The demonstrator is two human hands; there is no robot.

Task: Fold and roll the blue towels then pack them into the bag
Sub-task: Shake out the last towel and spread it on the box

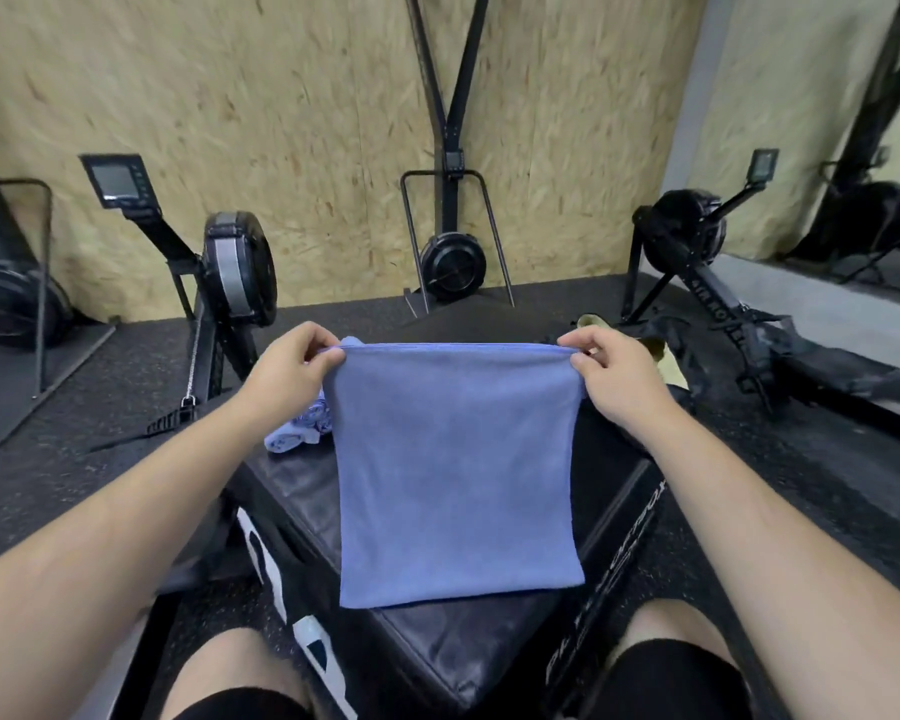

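A blue towel (455, 470) hangs flat in front of me, stretched between both hands above a black padded box (302, 491). My left hand (292, 368) pinches its top left corner and my right hand (611, 374) pinches its top right corner. The towel's lower edge touches the box top. Behind its left side lies a crumpled pile of more blue towels (300, 426) on the box. A dark bag (676, 350) with a pale yellow-green lining sits past my right hand, partly hidden.
Black rowing machines stand on the dark rubber floor: one at the left (230, 272), one at the right (697, 246). A ski trainer (453, 262) leans on the chipboard wall ahead. My knees frame the box at the bottom.
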